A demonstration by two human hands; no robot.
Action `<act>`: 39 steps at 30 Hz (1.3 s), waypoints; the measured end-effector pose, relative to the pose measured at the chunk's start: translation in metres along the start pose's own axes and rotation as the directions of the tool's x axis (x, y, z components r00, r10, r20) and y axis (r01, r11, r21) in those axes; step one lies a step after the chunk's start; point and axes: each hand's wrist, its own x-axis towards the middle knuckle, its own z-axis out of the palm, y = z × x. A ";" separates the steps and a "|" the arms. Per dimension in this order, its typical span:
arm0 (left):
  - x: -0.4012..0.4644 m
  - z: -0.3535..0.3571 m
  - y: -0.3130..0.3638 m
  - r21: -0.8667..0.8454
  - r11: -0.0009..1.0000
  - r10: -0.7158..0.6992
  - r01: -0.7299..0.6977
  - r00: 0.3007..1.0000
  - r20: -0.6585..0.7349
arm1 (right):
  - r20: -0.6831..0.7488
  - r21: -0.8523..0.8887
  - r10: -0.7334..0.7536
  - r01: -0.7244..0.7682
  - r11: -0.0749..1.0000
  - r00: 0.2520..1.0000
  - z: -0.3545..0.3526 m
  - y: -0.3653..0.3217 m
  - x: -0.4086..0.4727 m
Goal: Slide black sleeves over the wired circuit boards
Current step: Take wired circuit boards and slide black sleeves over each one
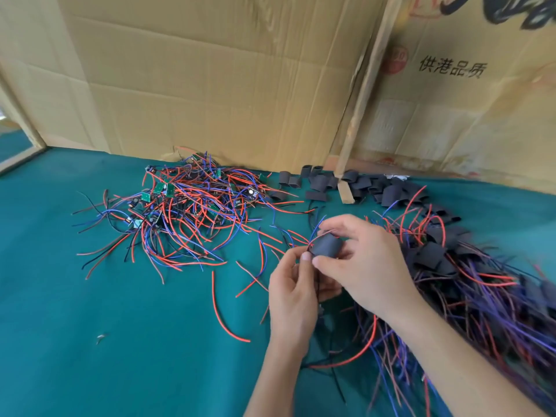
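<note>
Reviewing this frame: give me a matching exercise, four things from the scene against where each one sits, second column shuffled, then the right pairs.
Things:
1. bare boards pile
2. empty sleeves
3. sleeved boards pile
4. held sleeve

Places:
A. on the cloth on the right, beside the right hand
B. gripped between the right hand and the left hand
C. along the cardboard wall, at the back
D. on the green cloth, left of centre

Pairs: 1-D, 2-C, 3-A, 4-B

Makeshift assembly workshop: cardboard walls [210, 85], heaped wired boards [186, 206].
</note>
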 end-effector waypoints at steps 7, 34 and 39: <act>0.005 -0.004 -0.005 -0.003 1.000 0.022 -0.023 0.976 -0.215 | -0.175 -0.002 0.005 -0.005 1.000 0.984 0.011 0.000 -0.012; 0.001 -0.008 0.004 -0.117 0.993 -0.025 0.030 0.999 0.046 | -0.178 0.486 0.169 -0.063 0.872 0.969 -0.029 0.002 0.000; 0.002 -0.007 0.004 -0.113 0.993 -0.023 0.027 0.999 0.032 | -0.315 0.615 0.174 0.061 0.786 0.933 -0.030 -0.002 -0.009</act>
